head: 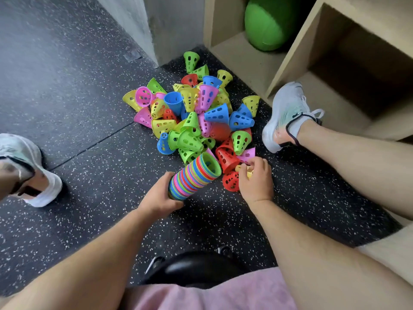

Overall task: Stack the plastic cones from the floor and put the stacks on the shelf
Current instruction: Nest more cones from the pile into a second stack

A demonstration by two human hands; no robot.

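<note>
Pile of loose cones (196, 115) heaped on the speckled floor (78, 97) in the far corner beside the wooden shelf (279, 70). A green ball (266, 23) sits in its left cubby, and the right shoe (288, 113) is planted between pile and shelf. Left hand (159, 198) curls round the near end of the tilted stack (194, 175), whose open mouth faces the pile. Right hand (257, 180), just right of that mouth, pinches a yellow cone (248, 172) at the pile's near edge.
</note>
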